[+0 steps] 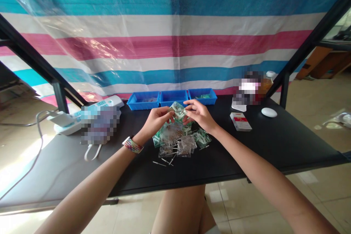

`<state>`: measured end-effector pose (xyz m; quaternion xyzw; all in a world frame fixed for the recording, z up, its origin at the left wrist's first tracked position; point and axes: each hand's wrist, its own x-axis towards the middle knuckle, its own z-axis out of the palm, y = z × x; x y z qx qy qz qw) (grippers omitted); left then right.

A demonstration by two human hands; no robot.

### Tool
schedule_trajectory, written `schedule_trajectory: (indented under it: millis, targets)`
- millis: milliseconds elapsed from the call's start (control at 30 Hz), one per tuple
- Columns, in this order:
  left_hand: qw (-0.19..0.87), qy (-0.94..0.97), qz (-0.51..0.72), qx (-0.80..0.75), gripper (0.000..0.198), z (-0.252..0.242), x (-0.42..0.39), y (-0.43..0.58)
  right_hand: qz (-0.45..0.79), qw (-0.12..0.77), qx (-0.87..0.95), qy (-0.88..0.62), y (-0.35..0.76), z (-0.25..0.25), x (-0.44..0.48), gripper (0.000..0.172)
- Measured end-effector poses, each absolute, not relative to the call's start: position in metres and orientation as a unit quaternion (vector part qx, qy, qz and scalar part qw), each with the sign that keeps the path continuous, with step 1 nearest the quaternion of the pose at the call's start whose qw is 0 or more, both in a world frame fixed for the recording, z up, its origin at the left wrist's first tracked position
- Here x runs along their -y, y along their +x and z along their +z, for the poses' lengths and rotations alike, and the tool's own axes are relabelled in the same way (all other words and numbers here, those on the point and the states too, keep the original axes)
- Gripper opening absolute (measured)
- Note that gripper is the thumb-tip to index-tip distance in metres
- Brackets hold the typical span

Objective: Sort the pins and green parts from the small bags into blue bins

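Observation:
Between my two hands, above the pile, is a small clear plastic bag (178, 111) with green and whitish contents. My left hand (157, 120) pinches its left edge, and my right hand (201, 117) grips its right edge with thumb and fingers. Below lies a heap of small bags (186, 145), some with green contents, others with brownish pieces. Several loose pop rivets (166, 161) lie in front of the heap. Behind my hands stand three joined blue bins: the left bin (143, 105) holds clear bags, the right bin (202, 101) green ones; the middle bin's (173, 103) inside is partly hidden.
A power strip (90, 111) with a plugged-in adapter and cable lies on the left of the black table (219, 164). To the right are a cigarette box (240, 121), a white oval object (269, 112) and a bottle (268, 80). A striped tarp (175, 47) hangs behind.

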<state>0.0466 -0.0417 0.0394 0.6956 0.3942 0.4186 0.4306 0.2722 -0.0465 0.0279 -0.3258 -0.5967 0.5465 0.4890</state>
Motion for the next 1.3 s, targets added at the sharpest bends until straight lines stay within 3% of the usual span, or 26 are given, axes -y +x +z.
schedule_trajectory:
  millis: [167, 500, 767, 900, 1067, 1300]
  targets:
    - [0.426, 0.700, 0.408, -0.402, 0.042, 0.039, 0.043, 0.049, 0.638, 0.448, 0.553, -0.295, 0.275, 0.030, 0.044, 0.038]
    - [0.389, 0.702, 0.421, -0.422, 0.041, 0.034, 0.041, 0.046, 0.569, 0.525, 0.525, -0.354, 0.280, 0.029, 0.033, 0.039]
    - [0.159, 0.839, 0.328, -0.404, 0.028, 0.023, 0.038, 0.041, 0.424, 0.683, 0.420, -0.420, 0.321, 0.023, -0.006, 0.044]
    - [0.140, 0.869, 0.292, -0.373, 0.033, 0.018, 0.037, 0.043, 0.386, 0.638, 0.455, -0.486, 0.336, 0.017, -0.013, 0.042]
    - [0.149, 0.873, 0.284, -0.368, 0.032, 0.017, 0.036, 0.043, 0.202, 0.549, 0.598, -0.547, 0.334, 0.019, -0.003, 0.022]
    - [0.142, 0.872, 0.288, -0.370, 0.031, 0.013, 0.033, 0.042, 0.213, 0.363, 0.766, -0.486, 0.300, 0.009, 0.015, 0.008]
